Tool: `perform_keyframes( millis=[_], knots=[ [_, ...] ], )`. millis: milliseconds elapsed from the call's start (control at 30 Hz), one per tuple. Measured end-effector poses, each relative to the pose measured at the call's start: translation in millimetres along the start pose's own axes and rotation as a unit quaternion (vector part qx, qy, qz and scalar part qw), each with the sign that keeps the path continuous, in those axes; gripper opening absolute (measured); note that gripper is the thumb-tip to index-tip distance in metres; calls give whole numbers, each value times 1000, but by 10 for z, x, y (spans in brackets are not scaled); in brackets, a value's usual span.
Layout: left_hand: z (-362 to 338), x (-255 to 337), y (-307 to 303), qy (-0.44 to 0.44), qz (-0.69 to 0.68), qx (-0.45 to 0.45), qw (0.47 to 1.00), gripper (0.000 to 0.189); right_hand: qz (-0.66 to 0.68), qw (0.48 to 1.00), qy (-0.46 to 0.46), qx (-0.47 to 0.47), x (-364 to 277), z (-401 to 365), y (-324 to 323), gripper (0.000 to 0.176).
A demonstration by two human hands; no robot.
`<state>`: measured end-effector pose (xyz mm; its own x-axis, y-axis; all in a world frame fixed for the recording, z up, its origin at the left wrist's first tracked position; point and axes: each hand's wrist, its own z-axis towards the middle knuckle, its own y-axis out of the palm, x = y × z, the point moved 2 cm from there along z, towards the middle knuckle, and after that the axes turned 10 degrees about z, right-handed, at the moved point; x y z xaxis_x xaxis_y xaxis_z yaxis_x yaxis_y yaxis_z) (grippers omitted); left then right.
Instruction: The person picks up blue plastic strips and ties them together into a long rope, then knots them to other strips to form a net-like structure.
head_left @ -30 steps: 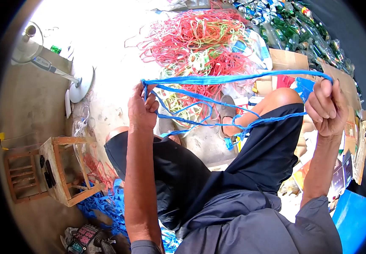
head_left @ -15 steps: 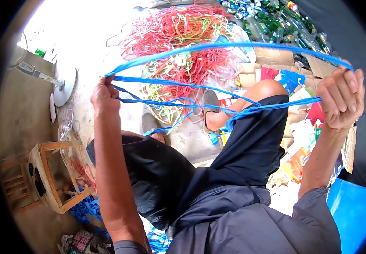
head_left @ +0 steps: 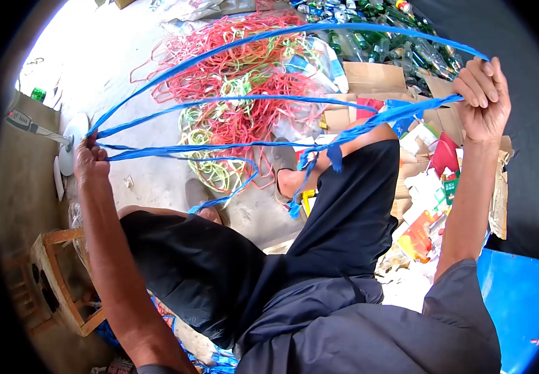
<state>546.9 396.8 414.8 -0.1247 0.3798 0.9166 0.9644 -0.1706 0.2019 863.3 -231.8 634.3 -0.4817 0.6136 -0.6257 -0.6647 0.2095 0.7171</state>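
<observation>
Several strands of blue plastic strap (head_left: 219,98) stretch between my two raised hands, above my knees. My left hand (head_left: 92,157) is closed on them at the left. At the right, my right hand (head_left: 483,100) grips the other end, its fingers curled. The top strand bows upward in an arc, while lower ones run nearly straight. A loose strand loops down near my left foot, and short knotted ends dangle by my right knee.
Red and green straps (head_left: 238,81) lie heaped on the floor ahead. Glass bottles and cans (head_left: 375,43) are piled at the back right. Flattened cardboard (head_left: 375,78) lies to the right. A wooden frame (head_left: 63,280) and a fan's base (head_left: 76,140) stand left.
My hands have moved farther apart, mainly the left one going left, and the right one has risen slightly. The blue strands are spread wider. The whole view has shifted somewhat.
</observation>
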Motion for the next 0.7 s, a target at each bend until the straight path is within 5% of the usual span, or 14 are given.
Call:
perform_keyframes(
  millis=[400,700],
  knots=[
    [0,137,-185,81,-21,23,996,26,-203,965,-57,156,-179,-98,-472,32],
    [-12,7,-70,69,-25,-60,996,34,-99,989,-15,110,-2,-65,-234,31]
  ],
)
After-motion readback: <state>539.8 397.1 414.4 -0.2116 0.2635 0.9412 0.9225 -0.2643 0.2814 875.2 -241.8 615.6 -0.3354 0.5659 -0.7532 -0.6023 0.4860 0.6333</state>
